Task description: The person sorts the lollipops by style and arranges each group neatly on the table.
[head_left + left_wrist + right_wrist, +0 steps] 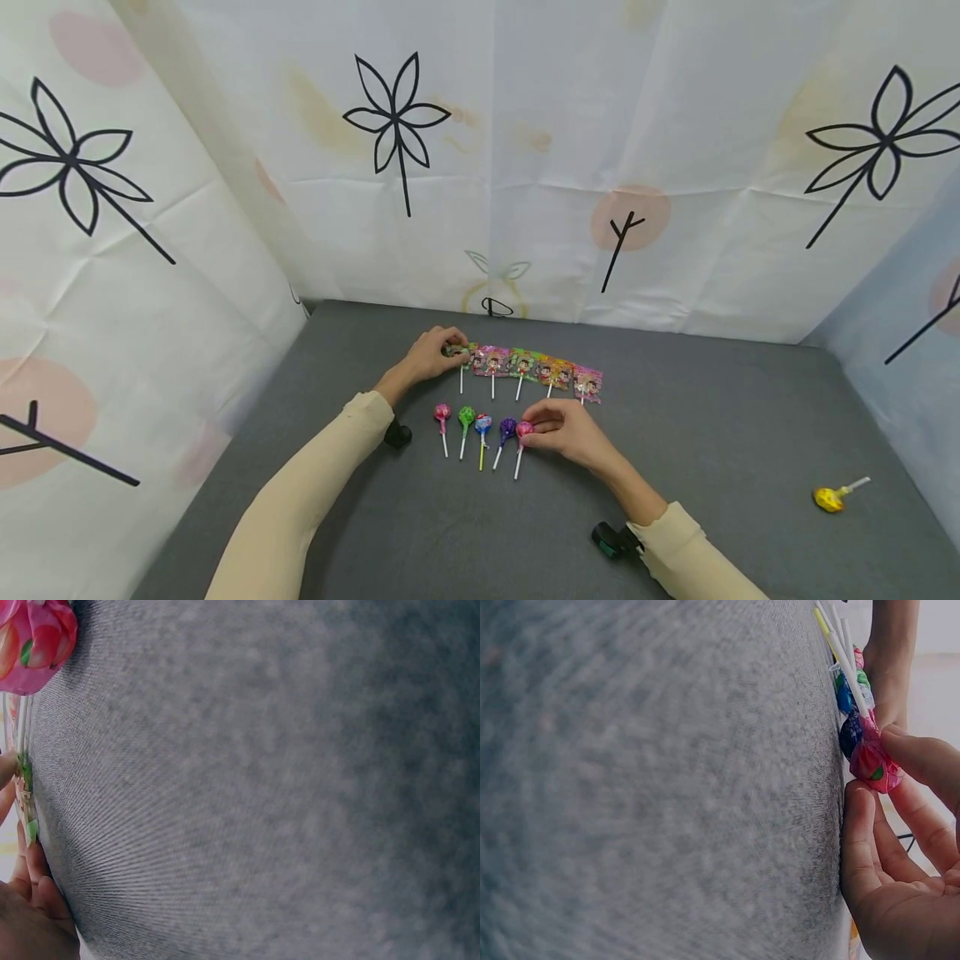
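— While the right hand [572,433] pinches the pink pop [524,430] at the right end of the near row, where is the left hand [431,354]?
— It curls its fingers on the green packet [459,352], the leftmost of the far row of flat packets [525,365].
— So both hands are gripping?
— They are; the right wrist view shows thumb and fingers [859,825] closed round the pink wrapper, which lies on the mat [712,433] beside the purple pop [507,429].
— What step does that look like?
— Probably squaring up two rows, each hand setting an end piece.
— And next?
— Likely a small nudge, so the sticks lie parallel, then a gentle release that leaves the neighbours alone.
— Anything farther out?
— A yellow pop [829,498] lies well apart, near the right edge; it might want fetching.
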Demonstrator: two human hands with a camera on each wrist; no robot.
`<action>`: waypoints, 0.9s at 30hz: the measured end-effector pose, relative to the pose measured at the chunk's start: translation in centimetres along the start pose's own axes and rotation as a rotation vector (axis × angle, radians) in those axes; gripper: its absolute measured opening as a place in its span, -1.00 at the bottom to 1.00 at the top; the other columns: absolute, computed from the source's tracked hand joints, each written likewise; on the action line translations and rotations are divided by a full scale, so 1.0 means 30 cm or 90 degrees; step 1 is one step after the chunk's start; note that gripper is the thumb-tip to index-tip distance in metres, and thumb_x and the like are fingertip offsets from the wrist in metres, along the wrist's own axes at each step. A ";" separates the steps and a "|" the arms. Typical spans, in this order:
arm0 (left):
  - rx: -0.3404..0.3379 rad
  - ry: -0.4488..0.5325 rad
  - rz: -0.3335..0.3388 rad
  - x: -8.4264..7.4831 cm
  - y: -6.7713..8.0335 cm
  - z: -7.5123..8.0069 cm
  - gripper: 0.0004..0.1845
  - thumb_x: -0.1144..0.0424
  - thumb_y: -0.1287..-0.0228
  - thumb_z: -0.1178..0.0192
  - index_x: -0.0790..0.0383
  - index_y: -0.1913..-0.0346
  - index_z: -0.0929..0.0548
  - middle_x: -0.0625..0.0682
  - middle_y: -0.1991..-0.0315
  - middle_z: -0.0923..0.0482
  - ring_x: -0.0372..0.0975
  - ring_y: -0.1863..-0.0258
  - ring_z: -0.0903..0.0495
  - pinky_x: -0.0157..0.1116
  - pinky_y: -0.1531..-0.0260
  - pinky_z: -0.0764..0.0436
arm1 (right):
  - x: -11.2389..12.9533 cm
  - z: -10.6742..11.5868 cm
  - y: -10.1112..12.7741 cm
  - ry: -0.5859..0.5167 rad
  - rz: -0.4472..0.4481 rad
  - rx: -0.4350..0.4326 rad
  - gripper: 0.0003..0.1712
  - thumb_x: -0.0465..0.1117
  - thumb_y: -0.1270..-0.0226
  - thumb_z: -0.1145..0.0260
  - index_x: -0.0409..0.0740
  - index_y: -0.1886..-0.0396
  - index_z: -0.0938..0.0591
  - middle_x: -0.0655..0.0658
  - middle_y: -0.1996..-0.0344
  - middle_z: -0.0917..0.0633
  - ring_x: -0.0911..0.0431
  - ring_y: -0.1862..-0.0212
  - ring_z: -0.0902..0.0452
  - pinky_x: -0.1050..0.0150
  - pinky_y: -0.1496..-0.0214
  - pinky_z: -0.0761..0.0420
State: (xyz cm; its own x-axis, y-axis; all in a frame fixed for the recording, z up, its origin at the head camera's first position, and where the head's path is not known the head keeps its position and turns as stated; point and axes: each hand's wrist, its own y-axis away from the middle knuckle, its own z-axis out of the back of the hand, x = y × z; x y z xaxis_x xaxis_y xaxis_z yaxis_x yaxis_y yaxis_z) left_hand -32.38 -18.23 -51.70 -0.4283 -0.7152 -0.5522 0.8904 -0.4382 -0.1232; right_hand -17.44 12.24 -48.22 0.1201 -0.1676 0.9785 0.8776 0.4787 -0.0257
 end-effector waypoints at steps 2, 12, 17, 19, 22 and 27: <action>0.002 -0.001 0.003 0.002 -0.001 0.000 -0.75 0.05 -0.40 -0.34 0.06 0.00 -0.65 0.09 0.01 -0.55 -0.04 0.04 -0.49 0.04 -0.06 -0.41 | 0.000 0.000 -0.001 0.005 -0.002 0.002 -0.70 -0.51 -0.19 -0.49 -0.53 0.09 -0.65 -0.36 0.19 -0.71 -0.20 0.13 -0.69 0.31 0.18 -0.66; -0.006 0.002 -0.008 -0.045 0.023 0.023 -0.78 0.12 -0.42 -0.32 0.14 0.01 -0.64 0.17 0.02 -0.55 0.02 0.04 -0.49 0.05 -0.03 -0.44 | 0.010 0.007 0.003 0.028 -0.009 0.017 -0.69 -0.48 -0.21 -0.50 -0.51 0.09 -0.65 -0.35 0.17 -0.71 -0.20 0.11 -0.68 0.31 0.16 -0.65; -0.010 0.017 -0.009 -0.063 0.029 0.032 -0.78 0.15 -0.40 -0.34 0.16 0.02 -0.65 0.19 0.02 -0.56 0.04 0.05 -0.50 0.04 0.00 -0.47 | 0.016 0.029 0.016 0.043 -0.005 0.032 -0.61 -0.42 -0.20 -0.53 -0.50 0.02 -0.63 -0.34 0.09 -0.69 -0.22 0.04 -0.65 0.21 0.04 -0.65; -0.009 0.013 -0.010 -0.043 0.022 0.018 -0.77 0.11 -0.41 -0.33 0.13 0.01 -0.65 0.18 0.01 -0.55 0.02 0.04 -0.49 0.04 -0.02 -0.45 | 0.018 0.044 0.024 0.044 -0.005 0.038 -0.57 -0.40 -0.21 -0.53 -0.51 -0.03 -0.62 -0.35 0.04 -0.67 -0.25 0.00 -0.63 0.13 -0.02 -0.64; -0.008 0.010 -0.008 -0.016 0.012 0.005 -0.76 0.07 -0.41 -0.33 0.10 0.01 -0.65 0.16 0.00 -0.55 0.00 0.04 -0.49 0.04 -0.01 -0.45 | 0.020 0.073 0.040 0.039 -0.008 0.041 -0.50 -0.38 -0.22 -0.53 -0.52 -0.10 -0.59 -0.40 -0.03 -0.64 -0.28 -0.06 -0.59 0.06 -0.09 -0.61; -0.005 0.005 -0.015 -0.018 0.013 0.007 -0.76 0.09 -0.41 -0.32 0.12 0.00 -0.64 0.17 0.00 -0.55 0.01 0.04 -0.48 0.04 0.00 -0.46 | 0.032 0.134 0.082 0.013 -0.019 0.028 -0.43 -0.34 -0.26 -0.51 -0.52 -0.18 -0.54 -0.47 -0.12 -0.58 -0.33 -0.14 -0.53 0.16 -0.10 -0.60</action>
State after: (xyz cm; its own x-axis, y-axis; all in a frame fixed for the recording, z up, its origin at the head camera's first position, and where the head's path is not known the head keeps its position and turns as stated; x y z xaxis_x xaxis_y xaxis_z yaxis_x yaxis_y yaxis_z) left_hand -31.85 -18.13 -51.27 -0.4472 -0.7005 -0.5561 0.8816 -0.4502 -0.1419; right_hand -17.02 16.72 -46.51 0.1034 -0.2001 0.9743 0.8597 0.5106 0.0136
